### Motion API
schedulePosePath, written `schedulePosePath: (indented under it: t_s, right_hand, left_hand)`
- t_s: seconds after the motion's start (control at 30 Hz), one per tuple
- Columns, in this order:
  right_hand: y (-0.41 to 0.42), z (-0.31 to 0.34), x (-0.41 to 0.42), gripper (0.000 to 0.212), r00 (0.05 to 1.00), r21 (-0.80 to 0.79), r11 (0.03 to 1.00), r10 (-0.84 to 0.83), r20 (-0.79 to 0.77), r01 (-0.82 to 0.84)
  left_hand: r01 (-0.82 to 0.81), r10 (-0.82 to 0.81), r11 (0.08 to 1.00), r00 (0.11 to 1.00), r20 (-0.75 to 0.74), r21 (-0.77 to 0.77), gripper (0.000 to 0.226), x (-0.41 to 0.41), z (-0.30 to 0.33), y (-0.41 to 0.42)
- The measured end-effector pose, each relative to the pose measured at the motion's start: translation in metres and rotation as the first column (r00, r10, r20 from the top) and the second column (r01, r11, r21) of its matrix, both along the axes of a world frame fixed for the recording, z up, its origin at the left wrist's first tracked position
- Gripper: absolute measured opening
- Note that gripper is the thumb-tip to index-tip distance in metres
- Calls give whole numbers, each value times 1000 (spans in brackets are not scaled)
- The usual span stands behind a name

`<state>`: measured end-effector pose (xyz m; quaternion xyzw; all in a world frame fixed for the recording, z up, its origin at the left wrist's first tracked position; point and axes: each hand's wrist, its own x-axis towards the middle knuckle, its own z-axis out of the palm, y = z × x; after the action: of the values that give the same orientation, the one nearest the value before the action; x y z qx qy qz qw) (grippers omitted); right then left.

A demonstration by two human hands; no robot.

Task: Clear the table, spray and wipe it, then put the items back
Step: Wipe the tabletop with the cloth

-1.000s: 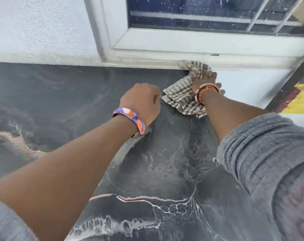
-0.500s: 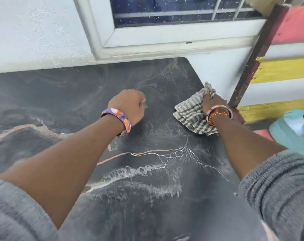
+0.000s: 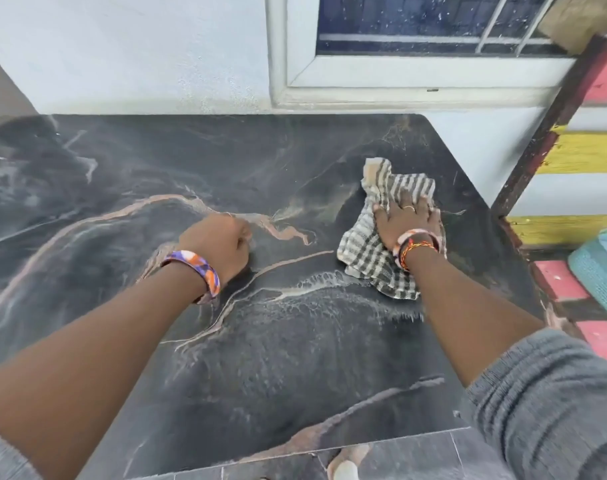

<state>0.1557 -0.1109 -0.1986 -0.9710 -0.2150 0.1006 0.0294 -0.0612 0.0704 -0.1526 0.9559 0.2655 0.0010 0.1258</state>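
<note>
A dark marble-patterned table [image 3: 267, 358] fills the view, with wet streaks across its middle. A checked grey-and-white cloth [image 3: 371, 258] lies crumpled on the right part of the tabletop. My right hand [image 3: 404, 220] presses flat on the cloth, fingers spread, with bangles at the wrist. My left hand [image 3: 220, 242] rests on the table near the centre as a curled fist holding nothing, with a purple-and-orange bangle on its wrist.
A white wall and a window frame [image 3: 399, 88] run along the far edge of the table. To the right stand a dark post [image 3: 544, 133], yellow and red painted boards [image 3: 586, 157] and a teal object [image 3: 603, 268]. The near table edge meets tiled floor.
My right hand has dragged the cloth from the far corner by the window back toward me along the right side. The left fist has stayed on the table.
</note>
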Motion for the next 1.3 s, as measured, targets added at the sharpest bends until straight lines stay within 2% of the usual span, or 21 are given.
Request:
schedulePosePath:
  t_s: [0.13, 0.27, 0.37, 0.47, 0.6, 0.7, 0.77, 0.9, 1.0, 1.13, 1.3]
  right_hand:
    - [52, 4, -53, 54, 955, 51, 954, 296, 14, -297]
    - [85, 5, -123, 54, 802, 147, 792, 598, 5, -592]
    - [73, 6, -149, 53, 736, 175, 729, 676, -35, -662]
    - [40, 4, -149, 52, 741, 134, 738, 670, -35, -661]
    - [-19, -2, -124, 53, 878, 99, 876, 477, -45, -472]
    - [-71, -2, -91, 55, 969, 79, 968, 242, -48, -238]
    - [-107, -3, -69, 55, 997, 59, 997, 59, -50, -56]
    - [-173, 0, -38, 55, 953, 43, 955, -287, -97, 292]
    - [-203, 5, -33, 53, 883, 75, 887, -439, -166, 455]
    - [-224, 4, -44, 50, 848, 198, 825, -508, -149, 529]
    - [-240, 1, -67, 50, 834, 209, 809, -544, -89, 549]
  left_hand:
    - [-60, 60, 998, 997, -38, -13, 37, -31, 3, 3]
    - [-83, 83, 997, 995, -56, 9, 38, -53, 6, 0]
    - [-79, 80, 996, 996, -41, 30, 33, -58, 10, -7]
    - [-42, 44, 998, 998, -38, 49, 32, -51, 11, -23]
    - [24, -24, 1000, 999, -44, 0, 30, -32, 7, -52]
    - [90, -92, 995, 994, -54, -38, 32, -17, 6, -77]
    - [137, -139, 990, 989, -47, -38, 32, -8, 7, -94]
    - [193, -195, 980, 980, -44, -46, 31, 3, 9, -125]
    - [205, -207, 978, 976, -61, -42, 32, 3, 9, -143]
    - [199, -202, 978, 978, -44, -64, 32, -2, 5, -150]
    - [179, -181, 982, 983, -23, -67, 35, -17, -1, -158]
